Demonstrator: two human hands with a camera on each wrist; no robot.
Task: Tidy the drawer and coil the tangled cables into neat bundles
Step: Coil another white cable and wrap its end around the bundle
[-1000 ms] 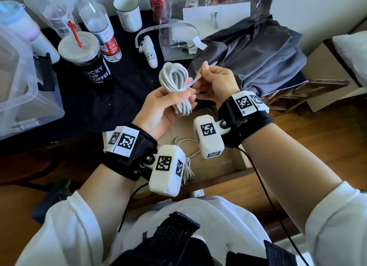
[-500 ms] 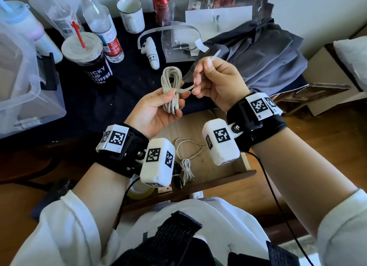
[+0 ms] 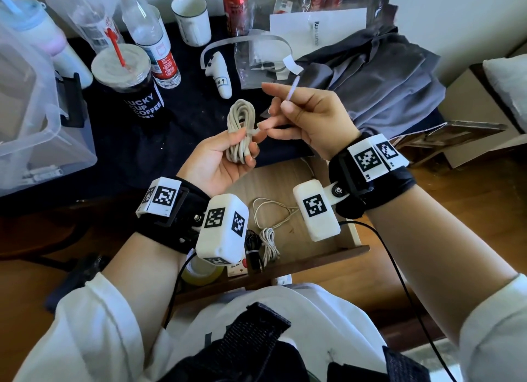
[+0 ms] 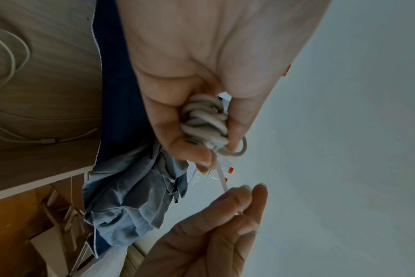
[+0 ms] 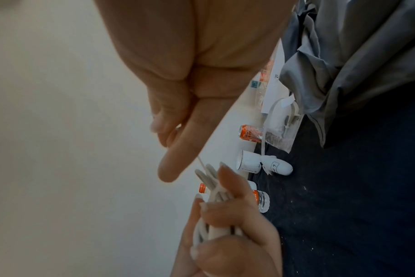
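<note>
My left hand (image 3: 225,156) grips a coiled white cable (image 3: 239,122) upright above the open wooden drawer (image 3: 276,179). A thin white tie (image 3: 293,88) circles the coil's middle. Its tail runs right to my right hand (image 3: 286,106), which pinches it between thumb and forefinger. From the left wrist, the coil (image 4: 204,121) sits in my curled fingers with the tie (image 4: 221,175) leading down to the right hand (image 4: 225,211). The right wrist view shows the tie (image 5: 201,162) entering the coil (image 5: 212,189). In the drawer lie a loose thin white cable (image 3: 271,209) and a small white bundle (image 3: 268,244).
The dark tabletop behind holds a coffee cup (image 3: 128,87), a water bottle (image 3: 151,36), a mug (image 3: 191,19), a red can (image 3: 235,7), a white controller (image 3: 219,76) and a plastic bag (image 3: 256,65). A clear bin (image 3: 34,119) stands at the left and grey cloth (image 3: 379,79) at the right.
My right hand has drawn the tie's tail up and to the right, and the tie now cinches the coil's middle tighter. The left hand has kept hold of the coil.
</note>
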